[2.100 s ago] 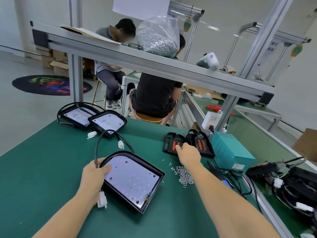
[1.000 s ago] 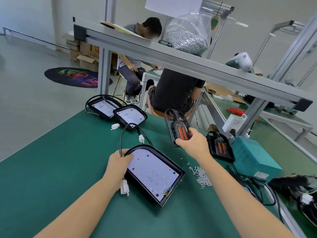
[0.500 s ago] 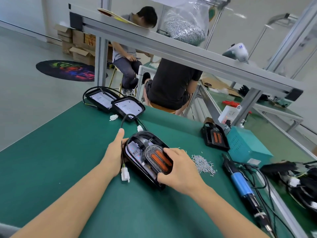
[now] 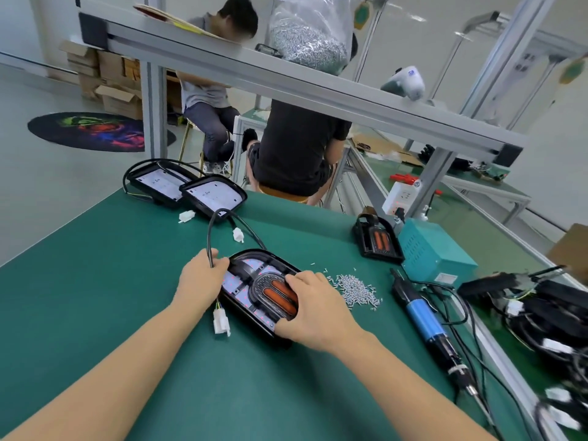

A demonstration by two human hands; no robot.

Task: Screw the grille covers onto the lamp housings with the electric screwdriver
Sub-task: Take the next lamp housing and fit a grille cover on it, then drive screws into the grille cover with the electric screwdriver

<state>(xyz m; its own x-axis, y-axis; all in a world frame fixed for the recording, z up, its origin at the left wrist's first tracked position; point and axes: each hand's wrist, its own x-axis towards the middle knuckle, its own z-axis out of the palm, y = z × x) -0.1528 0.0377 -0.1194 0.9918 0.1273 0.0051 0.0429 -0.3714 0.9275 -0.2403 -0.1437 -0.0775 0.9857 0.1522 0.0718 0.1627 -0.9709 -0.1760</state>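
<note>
Green bench mat (image 4: 95,297), two people seated beyond it. Lamp housing (image 4: 237,296) lies between the hands with the grille cover (image 4: 273,291) set on top. Left hand (image 4: 200,278) grips the housing's left edge, fingers curled by the black cable (image 4: 211,233). Right hand (image 4: 315,308) presses the cover, fingers spread flat. Loose screws (image 4: 358,289) just right of that hand; screwdriver (image 4: 423,319) further right, untouched.
</note>
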